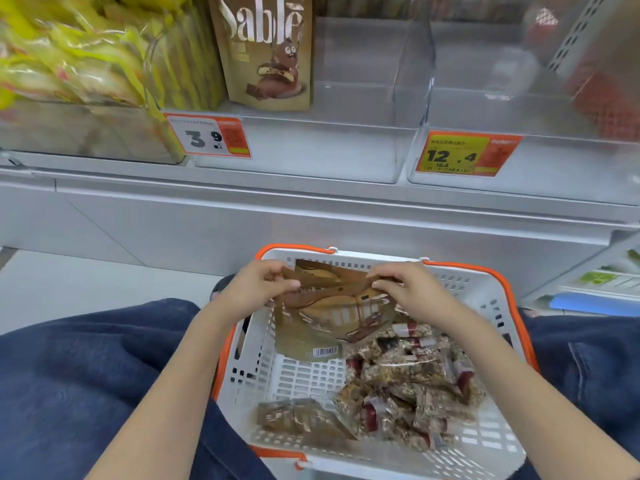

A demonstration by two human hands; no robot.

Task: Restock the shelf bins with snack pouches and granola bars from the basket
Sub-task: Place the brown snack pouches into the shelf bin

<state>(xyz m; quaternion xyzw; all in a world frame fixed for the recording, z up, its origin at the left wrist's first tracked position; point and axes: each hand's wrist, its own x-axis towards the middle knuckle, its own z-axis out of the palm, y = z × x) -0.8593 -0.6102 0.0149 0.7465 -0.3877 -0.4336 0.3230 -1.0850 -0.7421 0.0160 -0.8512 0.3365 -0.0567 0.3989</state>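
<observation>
Both hands [332, 289] on pouch [332, 317], inside basket's far rim [374, 259]

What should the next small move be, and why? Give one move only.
Probably lift the brown pouch up out of the basket toward the clear bin where one Sable pouch stands. Left hand and right hand both pinch its top edge, and the bin has room beside that pouch.
</observation>
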